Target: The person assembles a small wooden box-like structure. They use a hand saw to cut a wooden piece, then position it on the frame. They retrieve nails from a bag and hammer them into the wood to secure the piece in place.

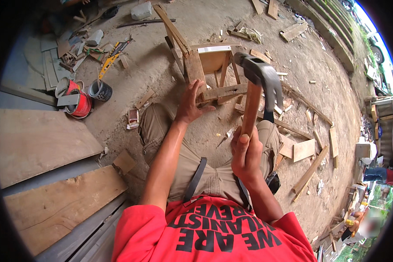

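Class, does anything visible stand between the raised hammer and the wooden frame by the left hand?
Nothing visible does: between the hammer in the right hand and the wooden frame there appears only open air. The left hand, at the frame's near left board, is left of the hammer, not between.

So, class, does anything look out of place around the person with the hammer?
Yes: wood offcuts lie scattered at odd angles on the dirt floor, beyond the right hand holding the hammer. They look untidy, loose rather than stacked.

Cans [81,107] are found left of the frame [194,67]; loose boards [304,150] are scattered on the ground [299,74] to its right.
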A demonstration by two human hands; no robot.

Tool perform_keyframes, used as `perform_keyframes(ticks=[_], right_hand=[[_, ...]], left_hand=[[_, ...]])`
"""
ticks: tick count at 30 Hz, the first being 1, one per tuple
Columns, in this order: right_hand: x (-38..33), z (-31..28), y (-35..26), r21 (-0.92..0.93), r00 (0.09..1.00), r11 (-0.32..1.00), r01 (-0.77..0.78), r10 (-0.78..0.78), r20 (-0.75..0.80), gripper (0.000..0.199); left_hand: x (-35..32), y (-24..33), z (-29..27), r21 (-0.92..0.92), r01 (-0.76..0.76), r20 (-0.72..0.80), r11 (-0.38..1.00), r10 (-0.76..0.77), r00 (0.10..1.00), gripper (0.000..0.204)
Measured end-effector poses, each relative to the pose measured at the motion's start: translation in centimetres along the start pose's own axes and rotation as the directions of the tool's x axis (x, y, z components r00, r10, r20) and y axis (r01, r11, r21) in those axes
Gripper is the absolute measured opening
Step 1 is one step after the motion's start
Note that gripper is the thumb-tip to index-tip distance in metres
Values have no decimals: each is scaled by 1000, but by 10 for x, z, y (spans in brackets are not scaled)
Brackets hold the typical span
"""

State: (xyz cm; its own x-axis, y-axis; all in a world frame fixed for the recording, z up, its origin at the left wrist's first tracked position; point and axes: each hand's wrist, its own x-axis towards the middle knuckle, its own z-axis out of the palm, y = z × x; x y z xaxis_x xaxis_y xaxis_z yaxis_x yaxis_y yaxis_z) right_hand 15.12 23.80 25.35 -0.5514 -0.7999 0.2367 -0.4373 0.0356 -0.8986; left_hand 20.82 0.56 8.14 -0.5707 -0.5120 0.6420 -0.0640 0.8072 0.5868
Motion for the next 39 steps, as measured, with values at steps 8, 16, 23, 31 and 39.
perform_keyframes(ticks=[8, 16, 23, 31, 39], right_hand=[[-9, 7, 7, -189, 962, 965, -183, 215, 168, 21], [-3, 14, 39, -381, 945, 905, -190, 274, 180, 24], [-11, 14, 57, -355, 951, 909, -218, 279, 133, 32], [-20, -34, 47, -19, 895, 907, -421, 412, -171, 45], [0, -50, 45, -61, 957, 974, -219, 202, -208, 41]], left_hand=[[6, -2, -1, -3, -60, -56, 998, 60, 997, 125], [-2, 2, 2, -11, -13, 4, 1000, 13, 1000, 127], [-2, 1, -1, -90, -6, 26, 996, 9, 1000, 124], [34, 48, -12, 216, 7, 15, 976, -10, 1000, 60], [98, 76, 34, 519, 155, 351, 840, -375, 858, 75]])
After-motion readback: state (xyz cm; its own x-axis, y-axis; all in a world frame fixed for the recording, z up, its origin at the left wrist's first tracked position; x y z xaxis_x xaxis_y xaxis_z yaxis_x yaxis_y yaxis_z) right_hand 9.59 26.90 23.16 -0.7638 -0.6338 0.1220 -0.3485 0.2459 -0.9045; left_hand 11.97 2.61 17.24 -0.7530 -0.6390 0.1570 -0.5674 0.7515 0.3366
